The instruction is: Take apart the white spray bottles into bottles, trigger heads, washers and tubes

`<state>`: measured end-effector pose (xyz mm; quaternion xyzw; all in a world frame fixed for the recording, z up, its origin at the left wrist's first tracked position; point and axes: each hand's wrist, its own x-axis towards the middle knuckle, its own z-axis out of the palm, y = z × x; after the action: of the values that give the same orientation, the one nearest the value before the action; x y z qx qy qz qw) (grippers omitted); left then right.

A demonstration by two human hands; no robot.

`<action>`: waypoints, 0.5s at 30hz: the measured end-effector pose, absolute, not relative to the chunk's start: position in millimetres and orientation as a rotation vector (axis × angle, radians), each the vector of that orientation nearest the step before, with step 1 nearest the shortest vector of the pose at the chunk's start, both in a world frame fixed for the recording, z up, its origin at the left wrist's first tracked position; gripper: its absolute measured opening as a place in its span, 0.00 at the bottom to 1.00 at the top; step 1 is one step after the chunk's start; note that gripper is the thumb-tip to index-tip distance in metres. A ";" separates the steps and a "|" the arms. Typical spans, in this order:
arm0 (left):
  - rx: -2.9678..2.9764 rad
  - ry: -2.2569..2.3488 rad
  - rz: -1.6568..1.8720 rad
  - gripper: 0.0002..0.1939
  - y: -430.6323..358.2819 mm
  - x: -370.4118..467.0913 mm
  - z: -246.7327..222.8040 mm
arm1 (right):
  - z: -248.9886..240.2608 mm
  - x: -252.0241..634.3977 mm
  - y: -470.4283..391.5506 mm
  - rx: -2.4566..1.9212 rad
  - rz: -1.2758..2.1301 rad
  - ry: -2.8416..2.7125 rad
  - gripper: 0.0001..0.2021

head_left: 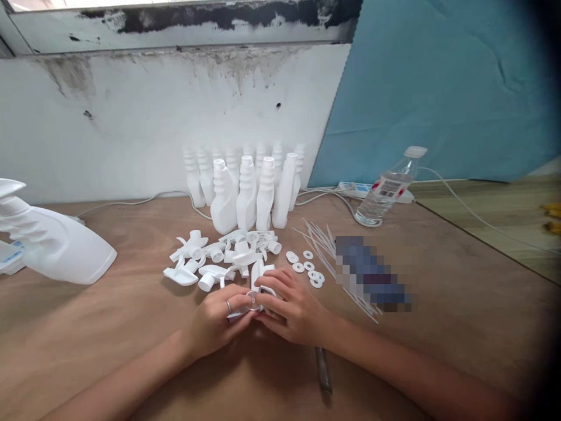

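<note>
Both hands meet at the middle of the table around one white spray head. My left hand, with a ring on one finger, grips its left side. From the right, my right hand holds the same piece, fingers bent over it. The round opening of the spray head faces up between the fingertips. Just beyond the hands lies a pile of white spray heads. Flat white rings lie to the right of the pile, beside thin white tubes.
White bottles stand in rows near the wall. A larger white spray bottle is at the left. At the right are a tilted water bottle, cables and a blurred dark object. A dark tool lies near my right forearm.
</note>
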<state>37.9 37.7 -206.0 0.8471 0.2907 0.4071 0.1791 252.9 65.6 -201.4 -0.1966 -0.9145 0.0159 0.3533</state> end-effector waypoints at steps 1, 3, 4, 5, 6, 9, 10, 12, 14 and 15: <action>2.400 0.823 1.151 0.10 37.0 38.5 -205.7 | -201.5 252.5 64.9 -0.502 0.027 -2.366 0.11; 2.413 0.828 1.155 0.11 35.9 39.4 -205.5 | -201.6 251.4 63.8 -0.482 0.010 -2.371 0.11; 2.418 0.833 1.153 0.12 35.5 39.6 -205.5 | -201.6 250.9 63.4 -0.475 0.007 -2.371 0.10; 2.421 0.835 1.153 0.12 35.3 39.5 -205.8 | -201.7 250.4 63.1 -0.475 0.011 -2.367 0.10; 2.422 0.837 1.146 0.13 35.1 39.3 -206.3 | -201.8 250.1 62.9 -0.480 0.019 -2.358 0.09; 2.408 0.903 1.119 0.12 34.1 37.8 -210.0 | -202.2 249.9 62.0 -0.522 0.038 -2.308 0.10; 2.393 0.953 1.120 0.12 33.6 37.2 -212.0 | -202.4 250.1 61.4 -0.531 0.038 -2.298 0.10; 2.358 1.056 1.129 0.13 32.4 36.5 -216.6 | -202.6 250.4 59.6 -0.544 0.024 -2.296 0.11; 2.340 1.101 1.142 0.15 31.3 36.2 -220.6 | -202.6 250.1 57.4 -0.557 0.007 -2.323 0.12; 2.344 1.100 1.145 0.15 31.0 36.3 -221.8 | -202.5 249.8 56.4 -0.562 0.009 -2.338 0.14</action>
<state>36.3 31.0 -221.8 0.8179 0.3840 0.3997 0.1544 249.8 56.4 -202.5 -0.2179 -0.9070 0.0037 0.3603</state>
